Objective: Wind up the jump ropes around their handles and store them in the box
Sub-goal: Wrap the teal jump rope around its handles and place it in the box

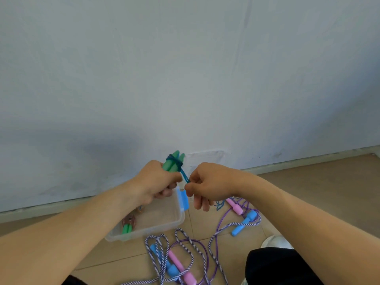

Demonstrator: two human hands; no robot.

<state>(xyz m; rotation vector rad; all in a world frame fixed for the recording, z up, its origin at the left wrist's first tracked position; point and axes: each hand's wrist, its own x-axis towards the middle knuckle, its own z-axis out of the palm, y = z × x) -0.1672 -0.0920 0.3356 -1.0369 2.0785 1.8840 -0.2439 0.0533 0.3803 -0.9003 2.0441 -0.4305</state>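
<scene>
The person's left hand is wrapped around a pair of green handles held side by side, their long axis running up and away towards the wall, tips tilted slightly right. A few turns of blue rope cross the handles just above the fist. From there the rope runs down and to the right into the right hand, which pinches it between thumb and curled fingers, the strand taut between the two hands. Both hands hang in the air over the far right corner of the clear box.

The box sits on the tan floor close to the wall's skirting, its blue latch on the right end. Inside, at the near left, lies a wound bundle with green handles, pointing towards the near edge.

Right of the box the floor is crowded: a pink handle and a blue handle lie among loops of striped rope. Nearer, another tangle holds a pink handle and a blue one. A dark trouser leg and a pale shoe close off the near right. Open floor shows at far right, along the wall.
</scene>
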